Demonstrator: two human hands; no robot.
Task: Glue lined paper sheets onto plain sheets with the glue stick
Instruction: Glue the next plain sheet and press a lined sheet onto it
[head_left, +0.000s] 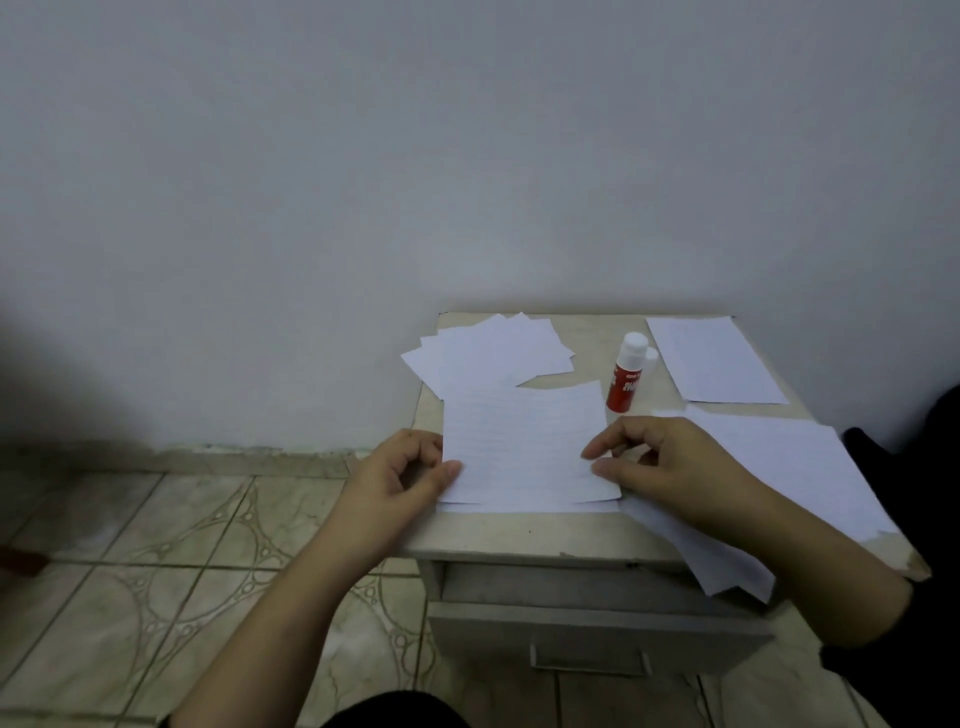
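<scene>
On a small pale bench (519, 535) against a white wall, seen from the head camera, a lined sheet (524, 447) lies on top of a plain sheet (530, 506), whose edge peeks out along the near side. The left hand (400, 478) pinches the lined sheet's left edge between thumb and curled fingers; the right hand (670, 462) presses fingertips on its right edge, its grip loosely curled and holding nothing else. Judging by this, the pair is being aligned or pressed down. The glue stick (626, 371) stands upright just behind the lined sheet, white cap on, untouched. Its red label carries white lettering too blurred to read. A fanned pile of sheets (493, 353) waits at the far left, a single sheet (714, 364) at the far right, and more papers (779, 467) under the right forearm, so several sheets probably remain to do.
</scene>
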